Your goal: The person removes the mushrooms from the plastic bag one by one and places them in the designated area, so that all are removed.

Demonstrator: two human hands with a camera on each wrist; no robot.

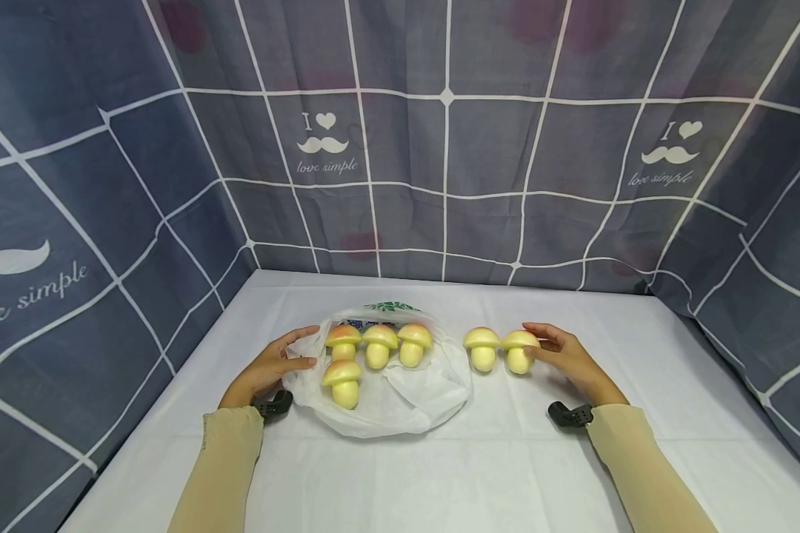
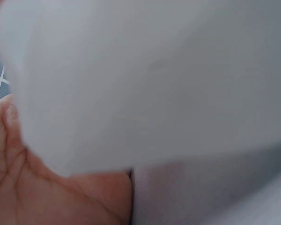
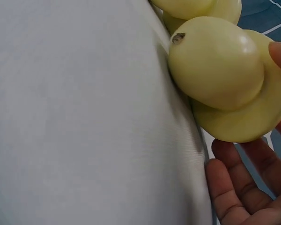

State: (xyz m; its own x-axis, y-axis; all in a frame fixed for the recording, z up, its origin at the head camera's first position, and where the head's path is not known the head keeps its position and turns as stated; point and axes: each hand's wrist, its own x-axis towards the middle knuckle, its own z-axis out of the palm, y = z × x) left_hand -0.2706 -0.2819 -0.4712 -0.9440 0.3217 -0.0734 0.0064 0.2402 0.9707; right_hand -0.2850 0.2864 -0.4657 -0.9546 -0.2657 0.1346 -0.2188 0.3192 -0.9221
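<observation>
My right hand (image 1: 563, 357) grips a yellow toy mushroom (image 1: 518, 360) by its cap, thumb on one side and fingers on the other. Close up in the right wrist view, its pale rounded stem (image 3: 215, 63) shows a small dark mark. Just left of it lies a second toy mushroom (image 1: 483, 359). My left hand (image 1: 267, 372) holds the left edge of a white plastic bag (image 1: 420, 414), thumb and fingers apart around the rim. Several toy mushrooms with reddish-tinted caps lie at the bag, one of them (image 1: 344, 392) nearer me. In the left wrist view the bag (image 2: 154, 93) hides most of the hand.
A white cloth (image 1: 440, 481) covers the table. Dark blue checked curtains (image 1: 400, 141) with white lines stand at the back and both sides. Green and blue print (image 1: 390, 306) shows at the bag's far edge.
</observation>
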